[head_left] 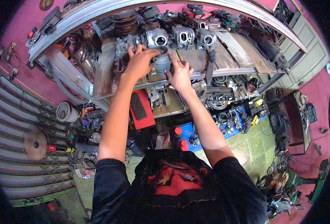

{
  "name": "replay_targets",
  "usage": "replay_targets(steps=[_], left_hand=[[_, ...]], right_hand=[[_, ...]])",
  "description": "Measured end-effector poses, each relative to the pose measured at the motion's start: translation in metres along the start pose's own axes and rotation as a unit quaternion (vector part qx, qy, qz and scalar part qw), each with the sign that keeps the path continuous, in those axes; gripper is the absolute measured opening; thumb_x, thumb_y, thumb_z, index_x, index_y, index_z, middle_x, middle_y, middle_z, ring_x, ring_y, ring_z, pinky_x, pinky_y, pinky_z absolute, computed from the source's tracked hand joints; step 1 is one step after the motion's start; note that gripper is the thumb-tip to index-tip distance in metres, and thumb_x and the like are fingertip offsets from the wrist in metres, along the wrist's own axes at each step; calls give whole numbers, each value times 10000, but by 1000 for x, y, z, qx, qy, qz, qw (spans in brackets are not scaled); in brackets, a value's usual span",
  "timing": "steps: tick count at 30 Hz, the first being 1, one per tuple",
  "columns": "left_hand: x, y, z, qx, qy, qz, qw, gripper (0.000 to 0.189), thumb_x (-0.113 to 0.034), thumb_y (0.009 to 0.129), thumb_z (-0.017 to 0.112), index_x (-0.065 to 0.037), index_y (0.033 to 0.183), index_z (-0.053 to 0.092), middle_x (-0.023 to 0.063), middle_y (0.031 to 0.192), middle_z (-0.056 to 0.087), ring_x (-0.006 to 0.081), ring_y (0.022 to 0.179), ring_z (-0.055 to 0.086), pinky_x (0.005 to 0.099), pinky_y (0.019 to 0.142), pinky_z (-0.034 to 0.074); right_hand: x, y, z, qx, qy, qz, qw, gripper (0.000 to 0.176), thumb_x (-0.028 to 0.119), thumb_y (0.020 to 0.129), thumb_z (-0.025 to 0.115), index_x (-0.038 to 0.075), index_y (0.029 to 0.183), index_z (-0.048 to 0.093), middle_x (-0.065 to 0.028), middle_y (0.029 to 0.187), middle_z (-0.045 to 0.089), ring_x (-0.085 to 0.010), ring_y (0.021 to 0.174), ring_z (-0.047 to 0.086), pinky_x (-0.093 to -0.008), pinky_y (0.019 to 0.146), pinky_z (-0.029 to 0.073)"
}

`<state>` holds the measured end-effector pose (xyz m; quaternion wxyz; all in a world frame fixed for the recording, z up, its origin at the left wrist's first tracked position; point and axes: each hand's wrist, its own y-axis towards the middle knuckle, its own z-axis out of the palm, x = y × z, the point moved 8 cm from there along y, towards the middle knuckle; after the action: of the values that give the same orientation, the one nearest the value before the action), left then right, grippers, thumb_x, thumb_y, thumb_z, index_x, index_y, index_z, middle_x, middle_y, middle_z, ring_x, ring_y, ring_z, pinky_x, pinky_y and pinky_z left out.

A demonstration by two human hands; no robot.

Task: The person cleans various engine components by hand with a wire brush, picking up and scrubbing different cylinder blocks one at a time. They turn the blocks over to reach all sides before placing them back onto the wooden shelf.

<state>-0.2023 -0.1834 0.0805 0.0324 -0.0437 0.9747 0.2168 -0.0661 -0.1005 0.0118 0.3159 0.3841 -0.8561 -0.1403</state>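
Observation:
A grey finned engine cylinder (161,63) stands upright near the front edge of the wooden shelf (189,58). From its left, my left hand (140,61) grips it, with fingers reaching over the top rim. On the other side my right hand (180,74) touches the cylinder with thumb and index finger, the remaining fingers curled. Behind it sit a cylinder head with a round opening (157,37) and another metal engine part (183,37). Part of the cylinder's left side is hidden by my left hand.
Stacked engine parts (125,23) line the shelf's back. A metal frame bar (66,28) crosses above. Below are a red panel (142,110), a blue tray (189,130) with metal parts and a lower shelf. A fan (36,144) stands at left.

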Motion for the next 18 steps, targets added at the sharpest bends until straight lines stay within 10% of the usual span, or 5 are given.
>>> replay_targets(steps=[9,15,18], left_hand=[[-93,-128,35,-192,-104,-80,973,446,-198,878,798,-130,1310,717,57,1356,697,307,1338,539,527,1151,296],[-139,-242,178,211,-345,-5,915,290,-178,872,811,-66,1133,754,140,1101,747,366,1087,671,482,981,483],[-137,-282,199,238,-336,-21,911,319,-189,864,825,-46,1141,759,174,1088,749,398,1072,680,497,939,520]], right_hand=[[-1,-168,-32,-20,65,-32,997,757,64,822,742,76,1543,512,-163,1305,643,-391,1263,529,-556,1059,381],[-128,-388,21,226,-50,171,958,688,119,829,767,85,1488,569,-152,1353,676,-402,1303,533,-556,1106,391],[-198,-506,8,259,-84,363,891,626,154,840,749,92,1447,611,-172,1351,690,-423,1294,561,-584,1114,413]])
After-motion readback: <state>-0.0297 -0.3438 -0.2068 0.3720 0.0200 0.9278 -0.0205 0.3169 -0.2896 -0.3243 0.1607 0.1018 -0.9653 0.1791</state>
